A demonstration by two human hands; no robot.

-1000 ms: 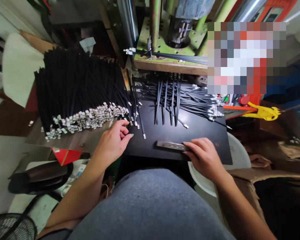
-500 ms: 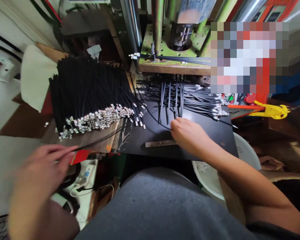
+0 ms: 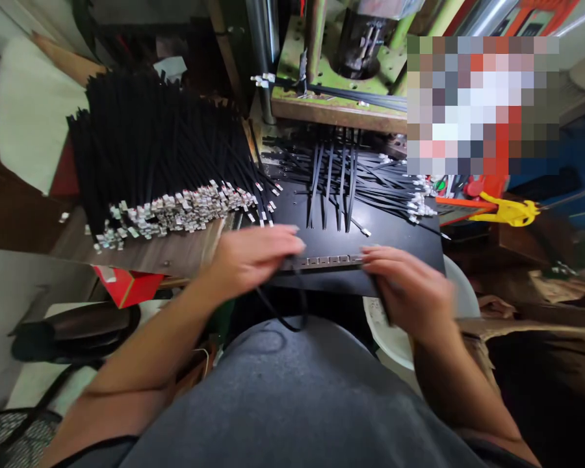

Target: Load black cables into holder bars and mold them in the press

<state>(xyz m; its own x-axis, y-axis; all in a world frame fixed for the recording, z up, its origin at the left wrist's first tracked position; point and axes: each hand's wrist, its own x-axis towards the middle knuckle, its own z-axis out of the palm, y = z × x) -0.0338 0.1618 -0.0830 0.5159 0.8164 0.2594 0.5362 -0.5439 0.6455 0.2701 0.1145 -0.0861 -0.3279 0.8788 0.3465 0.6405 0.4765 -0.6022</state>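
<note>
My left hand [image 3: 256,260], blurred, is closed on a thin black cord [image 3: 305,299] that loops down in front of my shirt. It is at the left end of a slotted metal strip [image 3: 334,260] lying along the table's front edge. My right hand [image 3: 412,289] is curled at the strip's right end. A dark strip [image 3: 384,300], perhaps another black cord, hangs from its fingers; the grip is partly hidden. Beyond the hands, several flat black cords [image 3: 327,188] lie lengthwise over a crosswise pile with white-tipped ends.
A thick stack of black cords [image 3: 160,143] with white and metal ends fills the left side. Behind stands a green press [image 3: 292,78] with cords across its bed. A yellow-handled tool [image 3: 514,211] is at right, a white bucket [image 3: 461,292] below the table's right side.
My left hand has swung from the far left to the table's front middle, bringing the cord. My right hand has moved right and nearer to me, off the laid-out cords.
</note>
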